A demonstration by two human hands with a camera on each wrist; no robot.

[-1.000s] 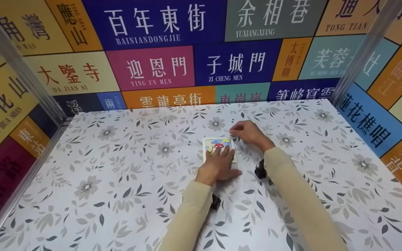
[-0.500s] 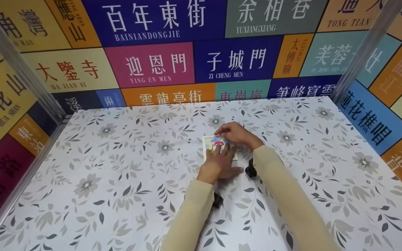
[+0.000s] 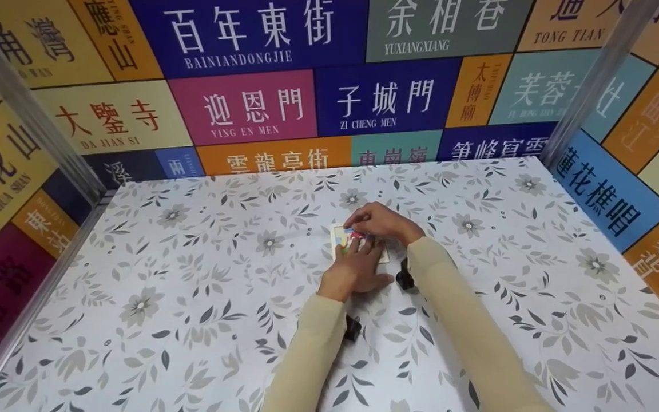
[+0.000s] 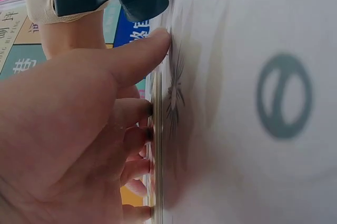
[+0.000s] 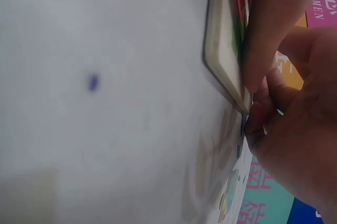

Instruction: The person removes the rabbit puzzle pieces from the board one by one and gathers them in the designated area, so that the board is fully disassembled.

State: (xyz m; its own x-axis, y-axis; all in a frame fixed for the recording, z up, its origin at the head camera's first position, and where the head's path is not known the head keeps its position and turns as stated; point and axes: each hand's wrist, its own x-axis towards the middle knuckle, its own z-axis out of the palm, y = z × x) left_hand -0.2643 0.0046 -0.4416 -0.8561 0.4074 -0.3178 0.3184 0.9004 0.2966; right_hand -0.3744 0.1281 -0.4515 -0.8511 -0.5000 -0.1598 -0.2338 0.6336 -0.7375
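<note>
A small flat board (image 3: 338, 236) with a pale border and a colourful picture, partly red, lies on the table. My left hand (image 3: 351, 272) rests on it, fingers spread and reaching over the picture. In the left wrist view, those fingertips (image 4: 146, 134) press on the face of the thin board (image 4: 158, 150), while the thumb stands off to one side. My right hand (image 3: 384, 221) bends over the board's far edge with curled fingers. Its fingertips meet close by a corner of the board (image 5: 224, 56) in the right wrist view; I cannot tell whether they pinch anything.
A white cloth with grey flowers and leaves covers the table (image 3: 203, 320). Behind it rises a wall (image 3: 249, 109) of coloured panels with Chinese characters. Clear upright posts (image 3: 587, 86) stand at the back corners. Each wrist carries a small black device (image 3: 353, 328).
My right hand has moved left from beside the board to over its far edge, covering part of the picture. The left hand has stayed on the board.
</note>
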